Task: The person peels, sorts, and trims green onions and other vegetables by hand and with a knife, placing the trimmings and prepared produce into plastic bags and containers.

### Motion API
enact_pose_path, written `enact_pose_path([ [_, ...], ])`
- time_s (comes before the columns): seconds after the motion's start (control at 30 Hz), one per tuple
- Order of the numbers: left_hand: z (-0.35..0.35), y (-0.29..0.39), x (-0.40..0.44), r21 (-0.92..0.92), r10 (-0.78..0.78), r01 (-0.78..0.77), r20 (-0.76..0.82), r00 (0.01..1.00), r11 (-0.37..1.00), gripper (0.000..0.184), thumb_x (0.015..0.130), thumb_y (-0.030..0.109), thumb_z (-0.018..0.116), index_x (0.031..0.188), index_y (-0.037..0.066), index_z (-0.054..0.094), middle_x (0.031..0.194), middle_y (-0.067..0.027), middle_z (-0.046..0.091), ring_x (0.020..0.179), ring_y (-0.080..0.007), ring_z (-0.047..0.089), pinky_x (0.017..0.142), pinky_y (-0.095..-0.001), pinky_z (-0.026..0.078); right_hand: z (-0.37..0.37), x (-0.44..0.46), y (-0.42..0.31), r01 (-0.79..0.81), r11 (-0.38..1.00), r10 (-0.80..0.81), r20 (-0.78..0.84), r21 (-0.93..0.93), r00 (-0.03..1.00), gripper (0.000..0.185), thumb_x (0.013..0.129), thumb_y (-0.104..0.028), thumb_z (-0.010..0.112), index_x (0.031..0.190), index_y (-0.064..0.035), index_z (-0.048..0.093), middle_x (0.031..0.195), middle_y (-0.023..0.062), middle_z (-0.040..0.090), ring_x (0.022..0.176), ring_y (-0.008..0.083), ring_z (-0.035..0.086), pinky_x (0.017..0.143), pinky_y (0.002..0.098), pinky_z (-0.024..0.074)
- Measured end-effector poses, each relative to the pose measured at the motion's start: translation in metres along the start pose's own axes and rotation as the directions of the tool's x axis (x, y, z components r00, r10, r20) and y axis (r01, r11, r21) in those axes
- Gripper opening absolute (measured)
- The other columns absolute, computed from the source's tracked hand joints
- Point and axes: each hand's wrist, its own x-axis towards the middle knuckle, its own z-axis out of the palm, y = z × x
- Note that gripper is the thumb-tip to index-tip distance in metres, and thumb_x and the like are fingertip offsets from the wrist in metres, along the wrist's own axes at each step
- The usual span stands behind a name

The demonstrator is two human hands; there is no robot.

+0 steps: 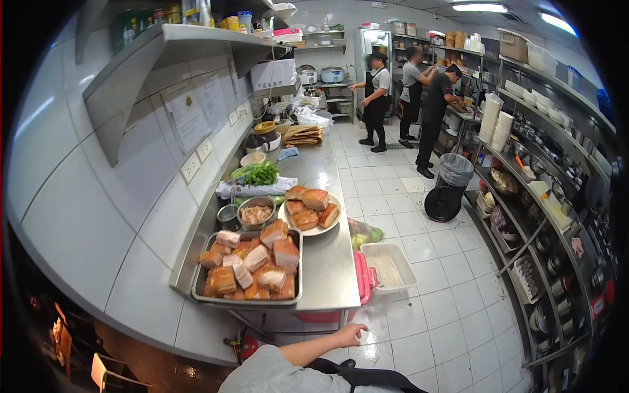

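My left hand (350,335) reaches across in front of my body, below the near end of the steel counter (327,275). Its fingers are loosely bent and apart, with nothing in them. On the counter, a metal tray (300,262) is heaped with pork belly chunks (242,272), browned on the skin side. Behind it stands a white plate (314,230) with several larger browned pork pieces (316,198). A metal bowl (257,213) of chopped meat sits beside a small metal container (229,216). Leafy greens (259,173) lie farther back. My right hand is out of view.
A pink-red bin (364,272) and a white crate (388,267) stand on the floor by the counter. A lined waste bin (455,171) is in the aisle. Steel racks (550,216) line the right. Several co-workers (438,118) stand at the back. A shelf (196,36) overhangs the counter.
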Motion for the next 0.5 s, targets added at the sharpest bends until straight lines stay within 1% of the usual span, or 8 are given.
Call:
enact_pose_path([
  [0.03, -0.005, 0.010, 0.014, -0.026, 0.018, -0.017, 0.025, 1.000, 1.000, 0.056, 0.057, 0.012, 0.073, 0.109, 0.006, 0.054, 0.075, -0.0082, 0.059, 0.074, -0.0251, 0.059, 0.066, -0.0344, 0.047, -0.005, 0.009, -0.001, -0.018, 1.000, 0.018, -0.003, 0.009, 1.000, 0.034, 0.080, -0.029, 0.054, 0.107, -0.0087, 0.056, 0.091, 0.0164, 0.062, 0.076, 0.0294, 0.062, 0.064, 0.0456, 0.0471],
  [0.13, -0.018, 0.045, 0.057, 0.047, 0.019, -0.026, 0.158, 0.987, 0.999, 0.055, 0.060, 0.014, 0.071, 0.111, 0.007, 0.053, 0.090, -0.0112, 0.057, 0.084, -0.0264, 0.057, 0.076, -0.0348, 0.046, -0.020, 0.036, 0.003, -0.081, 0.996, 0.081, -0.013, 0.034, 0.997, 0.034, 0.080, -0.030, 0.053, 0.107, -0.0088, 0.055, 0.091, 0.0164, 0.062, 0.076, 0.0294, 0.062, 0.064, 0.0457, 0.0471],
  [0.23, 0.004, 0.037, 0.108, 0.052, 0.275, -0.276, 0.025, 0.961, 0.960, 0.056, 0.062, 0.011, 0.069, 0.113, 0.006, 0.050, 0.103, -0.0137, 0.050, 0.094, -0.0282, 0.054, 0.083, -0.0350, 0.044, -0.035, 0.062, 0.008, -0.124, 0.991, 0.125, -0.013, 0.059, 0.992, 0.035, 0.080, -0.030, 0.053, 0.108, -0.0090, 0.055, 0.091, 0.0164, 0.062, 0.076, 0.0294, 0.062, 0.064, 0.0458, 0.0471],
  [0.33, 0.015, 0.044, 0.151, 0.056, 0.370, -0.369, -0.001, 0.929, 0.928, 0.057, 0.060, 0.003, 0.065, 0.114, 0.007, 0.048, 0.114, -0.0177, 0.043, 0.105, -0.0322, 0.047, 0.090, -0.0356, 0.041, -0.055, 0.095, 0.015, -0.140, 0.987, 0.141, -0.008, 0.078, 0.990, 0.035, 0.080, -0.030, 0.053, 0.108, -0.0091, 0.055, 0.091, 0.0164, 0.062, 0.076, 0.0295, 0.062, 0.064, 0.0460, 0.0471],
  [0.37, 0.015, 0.049, 0.164, -0.065, 0.284, -0.279, 0.069, 0.956, 0.958, 0.056, 0.060, 0.001, 0.063, 0.113, 0.007, 0.048, 0.108, -0.0168, 0.048, 0.103, -0.0323, 0.049, 0.088, -0.0369, 0.042, -0.062, 0.108, 0.018, -0.143, 0.986, 0.144, -0.005, 0.082, 0.990, 0.035, 0.080, -0.030, 0.053, 0.108, -0.0092, 0.055, 0.092, 0.0164, 0.062, 0.076, 0.0295, 0.062, 0.064, 0.0460, 0.0471],
  [0.47, 0.010, 0.064, 0.192, -0.053, 0.089, -0.084, 0.100, 0.991, 0.995, 0.056, 0.060, 0.001, 0.063, 0.114, 0.007, 0.049, 0.101, -0.0156, 0.052, 0.099, -0.0318, 0.051, 0.086, -0.0374, 0.043, -0.083, 0.145, 0.028, -0.139, 0.986, 0.139, 0.012, 0.090, 0.990, 0.035, 0.081, -0.031, 0.053, 0.109, -0.0093, 0.054, 0.092, 0.0164, 0.062, 0.076, 0.0295, 0.062, 0.063, 0.0461, 0.0471],
  [0.5, 0.013, 0.056, 0.204, 0.046, 0.137, -0.139, 0.044, 0.990, 0.989, 0.057, 0.059, 0.004, 0.066, 0.113, 0.006, 0.050, 0.096, -0.0144, 0.054, 0.094, -0.0313, 0.053, 0.085, -0.0383, 0.044, -0.092, 0.158, 0.030, -0.132, 0.987, 0.131, 0.019, 0.090, 0.991, 0.036, 0.081, -0.031, 0.053, 0.109, -0.0094, 0.054, 0.092, 0.0164, 0.062, 0.076, 0.0295, 0.062, 0.063, 0.0462, 0.0471],
])
